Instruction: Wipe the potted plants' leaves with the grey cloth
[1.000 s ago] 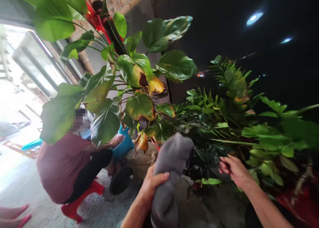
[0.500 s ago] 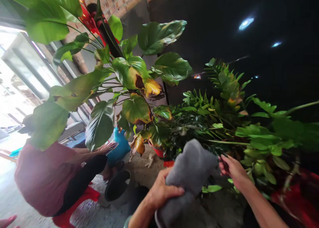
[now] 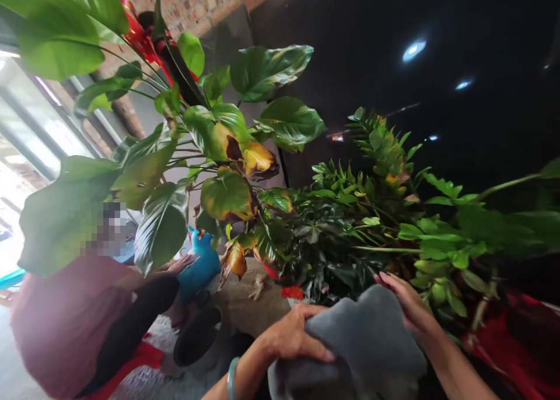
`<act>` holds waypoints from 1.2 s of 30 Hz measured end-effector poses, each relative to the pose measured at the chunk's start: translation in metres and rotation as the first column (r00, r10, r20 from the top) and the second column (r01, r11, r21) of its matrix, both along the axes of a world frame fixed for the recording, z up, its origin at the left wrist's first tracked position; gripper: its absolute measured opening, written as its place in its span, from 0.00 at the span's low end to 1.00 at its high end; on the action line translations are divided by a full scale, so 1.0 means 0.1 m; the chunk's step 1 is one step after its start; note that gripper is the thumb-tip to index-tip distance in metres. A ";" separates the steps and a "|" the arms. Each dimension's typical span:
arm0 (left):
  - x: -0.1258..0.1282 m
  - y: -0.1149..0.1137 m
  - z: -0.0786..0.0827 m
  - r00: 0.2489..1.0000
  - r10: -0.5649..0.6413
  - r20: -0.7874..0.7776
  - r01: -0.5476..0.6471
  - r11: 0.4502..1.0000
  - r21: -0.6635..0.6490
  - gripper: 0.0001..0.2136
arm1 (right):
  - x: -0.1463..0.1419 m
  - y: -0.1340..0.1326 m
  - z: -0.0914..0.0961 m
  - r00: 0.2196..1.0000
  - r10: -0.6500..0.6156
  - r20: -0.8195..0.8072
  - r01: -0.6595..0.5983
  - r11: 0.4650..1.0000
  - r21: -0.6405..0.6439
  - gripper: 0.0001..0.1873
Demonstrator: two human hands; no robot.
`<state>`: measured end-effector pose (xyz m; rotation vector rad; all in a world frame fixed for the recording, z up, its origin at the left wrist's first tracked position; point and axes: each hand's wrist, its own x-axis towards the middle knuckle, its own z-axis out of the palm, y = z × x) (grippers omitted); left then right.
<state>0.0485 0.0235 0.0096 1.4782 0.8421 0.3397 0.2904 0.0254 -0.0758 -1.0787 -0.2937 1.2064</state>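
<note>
A thick grey cloth point(image 3: 367, 336) spreads between my two hands at the bottom of the view, in front of dark green foliage. My left hand point(image 3: 295, 336) is closed on its left side, with the thumb lying over the front. At the cloth's right edge is my right hand point(image 3: 409, 306), its fingers bent along the upper corner and partly hidden by the fabric. Just beyond the right fingertips are the dark leaves of a low potted plant point(image 3: 324, 260). A pale bracelet point(image 3: 233, 378) circles my left wrist.
A tall plant point(image 3: 227, 193) with yellowed, browned leaves leans over the left. Below it, a person point(image 3: 70, 324) sits on a red stool point(image 3: 131, 368), one hand on a blue object point(image 3: 199, 266). A dark bucket point(image 3: 199, 336) stands nearby. A glossy black surface point(image 3: 359, 56) rises behind.
The grey cloth has spread wider and shifted right, to my right hand. My right hand has moved against its edge. The view has turned slightly right.
</note>
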 end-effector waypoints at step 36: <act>-0.08 0.22 0.37 0.990 0.095 0.101 -0.105 0.990 0.093 0.19 | 0.03 0.00 -0.10 0.999 0.023 -0.025 -0.024 0.999 -0.033 0.05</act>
